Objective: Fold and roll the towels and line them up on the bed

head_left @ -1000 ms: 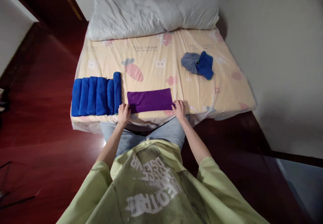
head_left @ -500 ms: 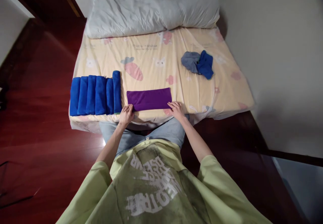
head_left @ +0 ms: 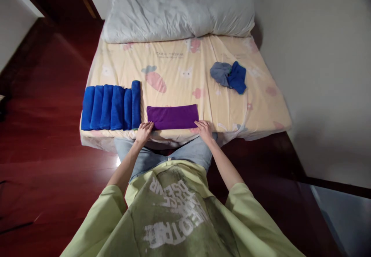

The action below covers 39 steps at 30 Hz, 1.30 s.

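Note:
A purple towel (head_left: 173, 117), folded into a long flat strip, lies crosswise near the front edge of the bed. My left hand (head_left: 144, 131) is closed at its near left corner, fingers pressed together on the cloth. At the near right corner my right hand (head_left: 205, 129) pinches the towel the same way. Just left of my left hand, several rolled blue towels (head_left: 112, 106) lie side by side in a row. The rightmost roll sits slightly farther back than its neighbour.
A crumpled grey cloth (head_left: 220, 73) and a blue cloth (head_left: 237, 77) lie together at the right of the patterned bedsheet (head_left: 176, 89). A bulky grey-white quilt (head_left: 179, 11) is heaped at the far side. A wall (head_left: 315, 75) stands to the right.
The view has shifted slightly. Both hands stay at the towel's near corners, and its strip looks a little straighter along the near edge.

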### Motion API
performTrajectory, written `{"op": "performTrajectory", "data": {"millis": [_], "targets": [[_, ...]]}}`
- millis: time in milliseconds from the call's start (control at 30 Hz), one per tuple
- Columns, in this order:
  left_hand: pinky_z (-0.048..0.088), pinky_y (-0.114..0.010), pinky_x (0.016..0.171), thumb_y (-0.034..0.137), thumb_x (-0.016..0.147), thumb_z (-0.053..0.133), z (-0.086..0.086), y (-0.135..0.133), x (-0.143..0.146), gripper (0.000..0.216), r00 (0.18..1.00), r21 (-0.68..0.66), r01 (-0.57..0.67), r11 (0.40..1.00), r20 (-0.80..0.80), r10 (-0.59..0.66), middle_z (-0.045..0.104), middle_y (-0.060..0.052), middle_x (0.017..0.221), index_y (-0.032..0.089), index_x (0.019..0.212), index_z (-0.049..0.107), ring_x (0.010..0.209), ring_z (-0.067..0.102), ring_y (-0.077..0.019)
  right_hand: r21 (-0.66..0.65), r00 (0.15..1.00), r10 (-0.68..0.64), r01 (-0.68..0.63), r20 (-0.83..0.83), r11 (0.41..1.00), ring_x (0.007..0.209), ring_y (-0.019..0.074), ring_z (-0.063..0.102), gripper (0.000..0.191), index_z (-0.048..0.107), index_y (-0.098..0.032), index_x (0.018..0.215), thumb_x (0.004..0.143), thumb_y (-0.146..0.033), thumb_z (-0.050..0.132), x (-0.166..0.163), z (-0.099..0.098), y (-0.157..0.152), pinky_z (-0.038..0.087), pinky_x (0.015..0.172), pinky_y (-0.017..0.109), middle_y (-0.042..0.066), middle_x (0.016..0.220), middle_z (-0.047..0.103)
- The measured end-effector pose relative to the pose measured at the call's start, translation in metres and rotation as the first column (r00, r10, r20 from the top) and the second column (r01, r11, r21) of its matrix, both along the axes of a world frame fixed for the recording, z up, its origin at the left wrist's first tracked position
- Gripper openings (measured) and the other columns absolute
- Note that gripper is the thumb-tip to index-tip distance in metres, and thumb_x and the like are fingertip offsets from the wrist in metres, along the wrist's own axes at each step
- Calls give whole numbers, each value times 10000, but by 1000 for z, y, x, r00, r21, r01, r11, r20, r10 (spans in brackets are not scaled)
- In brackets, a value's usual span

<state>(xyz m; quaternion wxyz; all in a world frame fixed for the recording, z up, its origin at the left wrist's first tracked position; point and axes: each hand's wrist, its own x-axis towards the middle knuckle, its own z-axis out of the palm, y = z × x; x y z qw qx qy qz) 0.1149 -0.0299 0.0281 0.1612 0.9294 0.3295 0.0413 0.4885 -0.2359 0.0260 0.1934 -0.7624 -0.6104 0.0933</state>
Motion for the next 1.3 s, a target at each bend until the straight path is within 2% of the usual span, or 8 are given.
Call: {"op": "performTrajectory", "data": {"millis": [133,333,467,600,700,933,1100,1300], "targets": [[465,-439,1136,67,880,483,5,9,2,550,995,-56,-84,995,44,87,683,-167,1400,157,1385,683,1333,629,-283,43,997,-4,7,-78,999,1248,275,613,492,730,-181,1317,896,-86,494,7,-2,8,469,1130,460,115,1250,748],[541,-336,1055,139,860,484,17,34,6,452,966,-211,-182,960,145,215,769,-119,1216,142,1234,738,1163,715,-253,30,989,-60,65,-137,997,1209,287,631,353,719,-193,1281,971,-228,555,25,-3,22,507,1098,451,117,1242,740],[565,-338,989,259,901,558,24,53,11,374,964,-279,-222,935,79,252,790,-128,1129,133,1210,727,1097,739,-284,-24,978,-123,120,-169,992,1151,295,667,314,711,-214,1266,987,-309,602,34,-1,35,529,1058,449,120,1197,749],[566,-353,995,251,877,608,28,67,16,354,969,-276,-235,932,6,246,789,-133,1139,143,1188,738,1112,739,-302,-106,964,-159,139,-214,985,1065,277,700,307,706,-228,1259,986,-332,613,39,-1,44,554,1010,423,98,1159,763],[573,-348,984,229,868,618,28,70,20,352,971,-273,-234,933,-22,237,794,-122,1131,154,1188,746,1096,744,-296,-137,956,-189,161,-223,977,1085,281,703,304,707,-232,1254,979,-324,619,38,-3,46,558,1005,426,93,1173,766],[573,-345,982,195,843,627,28,71,25,359,975,-265,-221,938,-55,214,795,-132,1126,134,1168,765,1075,745,-292,-137,960,-185,158,-210,978,1106,282,706,273,719,-223,1223,973,-303,642,37,0,49,547,1021,428,101,1190,768],[588,-324,933,210,804,649,27,68,23,343,973,-242,-231,942,-68,221,806,-102,1069,163,1116,781,1041,746,-282,-143,957,-205,177,-207,974,1076,262,709,249,723,-238,1196,963,-306,669,38,1,53,549,1007,406,89,1174,770],[581,-329,947,223,854,630,25,64,23,358,960,-222,-278,934,-105,261,798,-127,1091,141,1176,763,1065,748,-297,-148,942,-230,198,-244,969,1095,256,703,258,713,-220,1205,965,-293,653,38,-6,56,545,1022,407,96,1183,761]]}}
